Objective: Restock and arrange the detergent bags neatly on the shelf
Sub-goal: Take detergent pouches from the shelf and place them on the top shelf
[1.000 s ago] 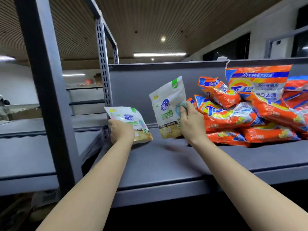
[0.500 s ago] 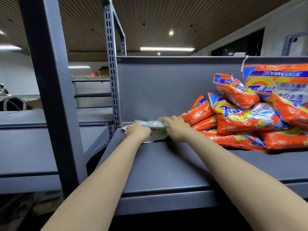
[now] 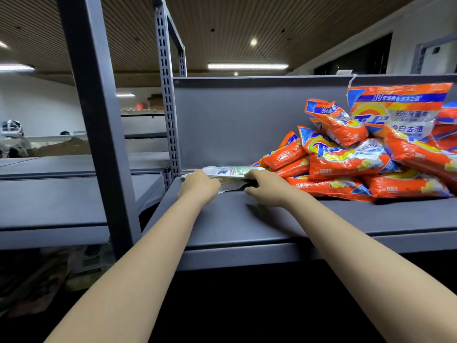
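Grey metal shelving fills my view under a slatted brown ceiling with strip lights, and I'm looking straight onto the grey shelf [image 3: 247, 219] at about chest height. Both my arms are stretched out over it. At the far left of the board, right up against the back panel [image 3: 235, 120] and beside the perforated upright [image 3: 168, 95], lie the white detergent bags [image 3: 230, 172], flat and stacked, one on the other as far as I can make out. My left hand [image 3: 199, 185] sits on their left end, knuckles towards me, fingers curled down over the edge of the pouches; whether it truly pinches them I cannot tell from here. My right hand [image 3: 265, 185] is on their right end, fingers bent over the top pouch, thumb low near the board, gripping it. Just to the right, touching or very nearly touching the white pouches, the orange detergent bags [image 3: 346, 164] are heaped in a loose pile that climbs towards the back panel, some flat, some tilted, with one large one standing upright against the panel at the far right. To the left a second, lower grey shelf [image 3: 61, 199] runs away into the room.
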Demonstrator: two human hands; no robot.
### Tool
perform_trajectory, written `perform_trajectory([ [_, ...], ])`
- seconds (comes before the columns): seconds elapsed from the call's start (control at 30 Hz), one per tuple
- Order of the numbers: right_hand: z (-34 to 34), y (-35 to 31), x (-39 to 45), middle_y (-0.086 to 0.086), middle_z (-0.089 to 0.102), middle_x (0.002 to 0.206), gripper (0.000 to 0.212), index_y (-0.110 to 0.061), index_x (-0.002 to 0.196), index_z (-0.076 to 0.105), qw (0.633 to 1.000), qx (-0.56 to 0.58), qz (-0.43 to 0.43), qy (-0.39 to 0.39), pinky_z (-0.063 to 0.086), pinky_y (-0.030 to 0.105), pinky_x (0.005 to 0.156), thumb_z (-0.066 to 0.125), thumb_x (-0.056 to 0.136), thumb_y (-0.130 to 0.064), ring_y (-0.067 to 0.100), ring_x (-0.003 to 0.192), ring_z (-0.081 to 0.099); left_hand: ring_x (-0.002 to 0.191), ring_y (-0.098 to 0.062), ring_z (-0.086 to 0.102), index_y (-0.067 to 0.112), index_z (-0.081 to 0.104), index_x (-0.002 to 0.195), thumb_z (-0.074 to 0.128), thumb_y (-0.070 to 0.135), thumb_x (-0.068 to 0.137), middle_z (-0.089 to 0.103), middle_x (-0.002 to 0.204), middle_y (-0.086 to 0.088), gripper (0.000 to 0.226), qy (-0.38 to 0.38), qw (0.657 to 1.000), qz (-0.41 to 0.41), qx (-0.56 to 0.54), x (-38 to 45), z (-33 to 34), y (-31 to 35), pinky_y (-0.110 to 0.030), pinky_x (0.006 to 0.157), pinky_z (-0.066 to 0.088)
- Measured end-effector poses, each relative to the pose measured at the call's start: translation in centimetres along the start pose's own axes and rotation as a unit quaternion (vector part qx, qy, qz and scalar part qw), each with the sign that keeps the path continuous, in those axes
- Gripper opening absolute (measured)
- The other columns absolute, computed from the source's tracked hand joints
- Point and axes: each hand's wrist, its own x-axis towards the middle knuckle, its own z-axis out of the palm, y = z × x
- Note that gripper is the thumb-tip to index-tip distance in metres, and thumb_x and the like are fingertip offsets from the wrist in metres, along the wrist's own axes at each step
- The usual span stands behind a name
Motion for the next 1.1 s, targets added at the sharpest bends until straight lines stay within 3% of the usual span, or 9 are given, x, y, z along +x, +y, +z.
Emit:
perform_trajectory([
  [0.27, -0.9, -2.4, -6.9, 0.006, 0.058, 0.126, 0.043, -0.017, 0.127, 0.054, 0.991, 0.017, -0.051, 0.12, 0.044, 0.044, 0.095, 0.056, 0.088, -0.034, 0.027, 0.117, 0.053, 0.108, -0.03, 0.05, 0.011, 0.052, 0.112, 0.042, 0.025, 0.09, 0.056, 0.117, -0.008, 0.028, 0.101, 0.987, 0.111, 0.062, -7.6, -1.8, -1.1, -0.038, 0.082, 0.043],
  [0.57, 0.7, -6.8, -15.8, -0.003, 0.053, 0.132, 0.04, -0.023, 0.129, 0.052, 0.985, 0.053, -0.092, 0.135, 0.038, 0.042, 0.102, 0.056, 0.091, -0.036, 0.02, 0.124, 0.046, 0.112, -0.023, 0.051, 0.015, 0.051, 0.123, 0.043, 0.032, 0.095, 0.059, 0.116, -0.002, 0.034, 0.167, 0.966, 0.183, 0.067, -17.5, -4.2, -5.3, -0.037, 0.09, 0.038],
  [0.8, 4.7, -11.3, -20.2, -0.008, 0.058, 0.123, 0.033, -0.024, 0.123, 0.058, 0.98, 0.079, -0.125, 0.132, 0.037, 0.032, 0.099, 0.055, 0.092, -0.037, 0.013, 0.12, 0.049, 0.097, -0.022, 0.055, 0.016, 0.055, 0.11, 0.045, 0.031, 0.094, 0.06, 0.102, 0.0, 0.024, 0.182, 0.966, 0.169, 0.067, -21.5, -6.1, -12.9, -0.037, 0.08, 0.045],
  [1.1, 12.9, -19.3, -22.0, -0.019, 0.058, 0.113, 0.026, -0.029, 0.117, 0.061, 0.979, 0.126, -0.124, 0.104, 0.045, 0.026, 0.091, 0.058, 0.092, -0.034, 0.003, 0.107, 0.054, 0.104, -0.013, 0.055, 0.02, 0.053, 0.119, 0.042, 0.035, 0.096, 0.06, 0.111, 0.008, 0.029, 0.143, 0.979, 0.115, 0.087, -20.9, -9.0, -25.0, -0.028, 0.084, 0.042],
])
